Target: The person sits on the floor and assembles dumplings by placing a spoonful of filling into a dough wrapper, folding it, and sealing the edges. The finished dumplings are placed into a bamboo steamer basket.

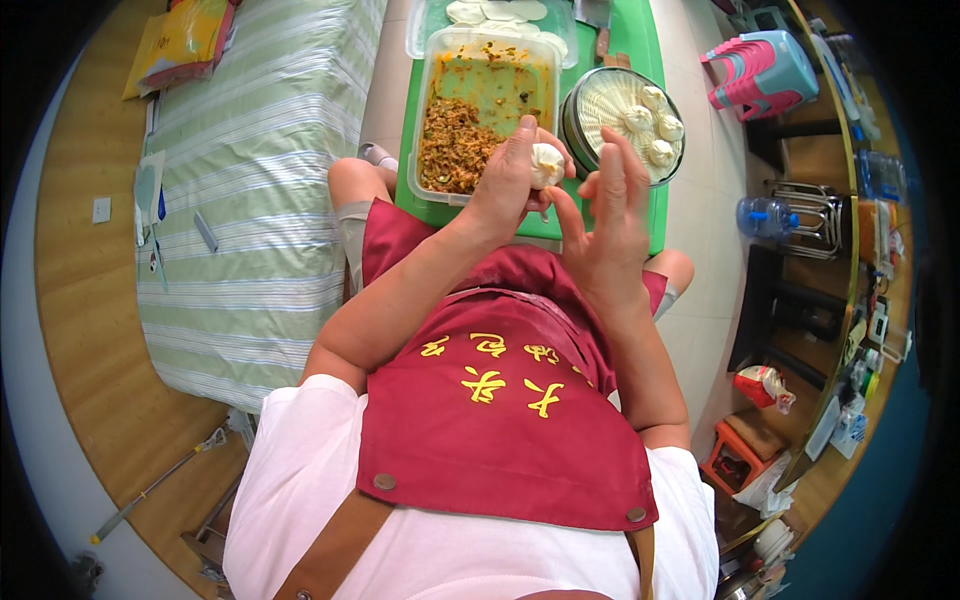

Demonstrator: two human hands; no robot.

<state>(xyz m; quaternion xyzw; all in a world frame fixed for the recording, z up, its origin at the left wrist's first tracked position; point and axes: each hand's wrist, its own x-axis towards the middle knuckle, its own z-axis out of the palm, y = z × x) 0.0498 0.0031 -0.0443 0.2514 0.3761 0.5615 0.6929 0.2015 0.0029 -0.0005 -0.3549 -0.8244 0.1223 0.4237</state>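
A white pleated bun (547, 166) rests in my left hand (504, 174), its gathered top facing right. My right hand (611, 217) is raised just to the right, fingers spread, with a fingertip close to the bun's lower edge; whether it touches I cannot tell. Beneath my left hand lies a clear plastic tub (491, 37) partly filled with brown minced filling (454, 146). Beyond my right hand stands a round steamer (600, 112) with a woven liner, holding several pleated buns (660, 124) on its right side.
Flat dough wrappers (499, 11) lie in a second clear container (416, 30) behind the tub, near a wooden-handled tool (602, 45). All stand on a green table (409, 169). A striped-covered bed (255, 225) is on the left; stacked stools (772, 71) and a water bottle (765, 217) are right.
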